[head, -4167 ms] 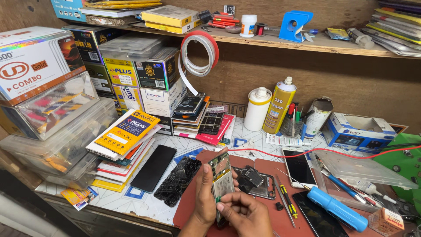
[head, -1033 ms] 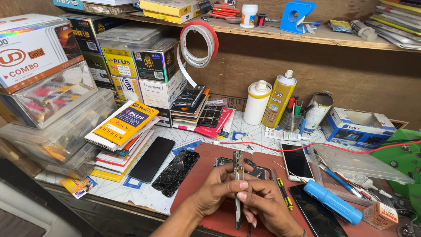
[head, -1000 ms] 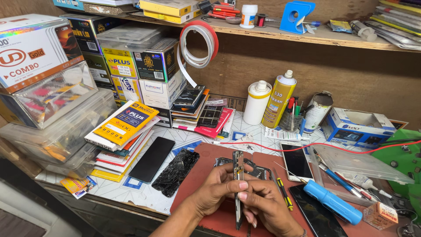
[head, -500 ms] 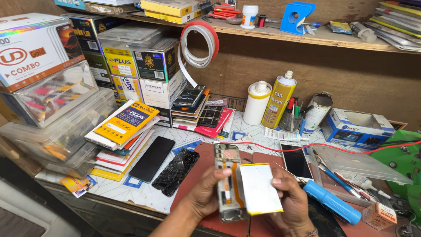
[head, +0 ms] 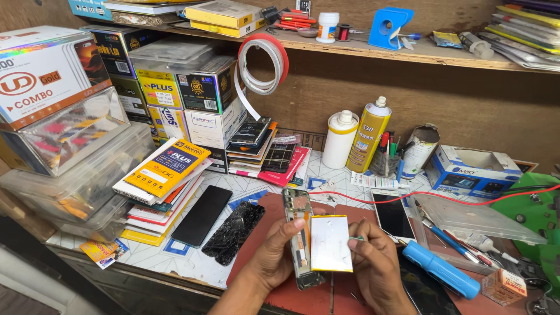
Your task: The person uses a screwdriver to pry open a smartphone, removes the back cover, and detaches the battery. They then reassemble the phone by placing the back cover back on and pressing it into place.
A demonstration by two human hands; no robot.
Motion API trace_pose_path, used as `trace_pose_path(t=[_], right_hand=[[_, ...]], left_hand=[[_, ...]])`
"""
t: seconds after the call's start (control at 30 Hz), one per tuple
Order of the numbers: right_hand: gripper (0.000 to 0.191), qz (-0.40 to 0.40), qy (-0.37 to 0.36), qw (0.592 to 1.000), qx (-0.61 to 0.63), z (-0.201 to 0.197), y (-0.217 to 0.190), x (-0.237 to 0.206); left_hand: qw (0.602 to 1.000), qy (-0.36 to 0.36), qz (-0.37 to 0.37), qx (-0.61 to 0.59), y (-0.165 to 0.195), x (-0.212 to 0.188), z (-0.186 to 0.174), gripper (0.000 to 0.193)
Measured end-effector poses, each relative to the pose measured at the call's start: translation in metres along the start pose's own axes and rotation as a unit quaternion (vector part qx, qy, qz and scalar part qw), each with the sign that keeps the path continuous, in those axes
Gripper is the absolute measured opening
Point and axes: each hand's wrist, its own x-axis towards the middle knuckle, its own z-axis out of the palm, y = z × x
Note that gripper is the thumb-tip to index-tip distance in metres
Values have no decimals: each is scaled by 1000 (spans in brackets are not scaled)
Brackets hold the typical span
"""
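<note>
White and flat, the battery (head: pixel 331 242) stands lifted on edge out of the opened phone frame (head: pixel 300 236), which the left hand (head: pixel 279 256) clasps upright, thumb on its near face and fingers curled behind. The right hand (head: pixel 378 269) pinches a thin metal tool (head: pixel 356 238) between thumb and forefinger, its tip touching the battery's right edge just beyond the fingertips.

Judging from this, the tool could dent or pierce the soft cell if it presses in hard. The battery seems to hang by one edge only, so it could swing loose and drop onto the red mat (head: pixel 274 280) beneath the wrists. The frame, gripped on one side, could twist under the prying; whether a cable still ties the two together cannot be told.

Beyond the right knuckles lies a clear shallow tray (head: pixel 466 217) turned flat, with pens and a blue-handled screwdriver (head: pixel 440 269) poking from under it. Further off, an open blue-and-white carton (head: pixel 471 170) shows a pale inside; its contents are hidden. A small cup (head: pixel 386 161) past the fingertips holds red and dark pens. To the left of the left hand, stacked clear plastic bins (head: pixel 70 169) hold small mixed parts, too blurred to name.
</note>
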Motion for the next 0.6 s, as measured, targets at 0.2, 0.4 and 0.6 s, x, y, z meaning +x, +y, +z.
trace_pose_path(t=[0.2, 0.4, 0.6], right_hand=[[55, 109, 85, 983, -119, 20, -15, 1], [38, 135, 122, 983, -22, 13, -17, 9], [34, -7, 151, 955, -254, 14, -27, 19]], left_hand=[[999, 35, 2, 34, -3, 2, 0, 70], [994, 102, 35, 9, -4, 7, -2, 75], [978, 183, 98, -6, -3, 8, -11, 82]])
